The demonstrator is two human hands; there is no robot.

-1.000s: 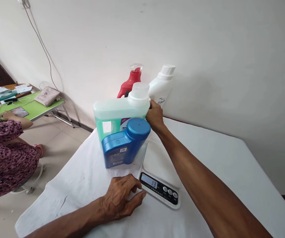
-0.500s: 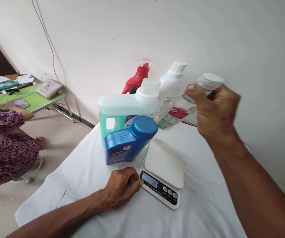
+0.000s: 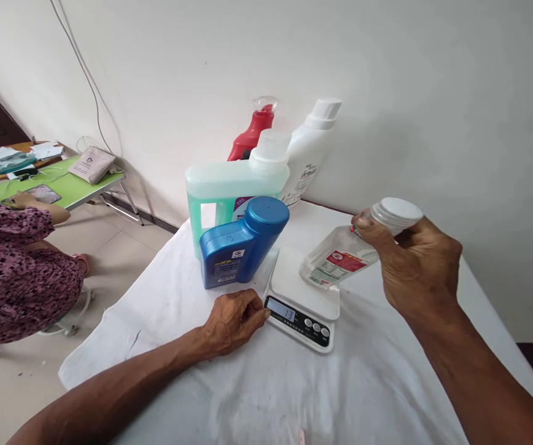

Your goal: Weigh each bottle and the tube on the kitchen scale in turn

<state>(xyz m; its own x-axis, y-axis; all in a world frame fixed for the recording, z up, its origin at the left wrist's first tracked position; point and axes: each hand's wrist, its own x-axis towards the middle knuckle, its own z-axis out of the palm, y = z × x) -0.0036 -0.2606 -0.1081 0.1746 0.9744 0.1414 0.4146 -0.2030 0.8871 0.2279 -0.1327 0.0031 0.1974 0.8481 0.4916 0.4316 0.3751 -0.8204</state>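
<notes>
My right hand (image 3: 421, 262) is closed round the neck of a clear plastic bottle (image 3: 340, 256) with a white cap and a red and green label. The bottle leans, and its base is over the plate of a white kitchen scale (image 3: 286, 281); whether it touches the plate I cannot tell. The scale's display reads 13. My left hand (image 3: 236, 321) rests on the cloth with fingers curled and nothing visible in them, its thumb tip at the scale's left corner. Just behind it stands a blue bottle (image 3: 229, 250), in front of a green-liquid jug (image 3: 220, 179) with a white cap.
A red bottle (image 3: 252, 136) and a white bottle (image 3: 310, 142) stand behind, near the wall. White cloth (image 3: 178, 395) covers the table. To the left, a person in a patterned dress (image 3: 20, 272) sits by a green table (image 3: 69, 191) holding a pouch (image 3: 91, 164) and a phone.
My right hand has lowered the clear bottle from beside the white bottle to over the scale plate. My left hand stays at the scale's corner. The view has shifted slightly.
</notes>
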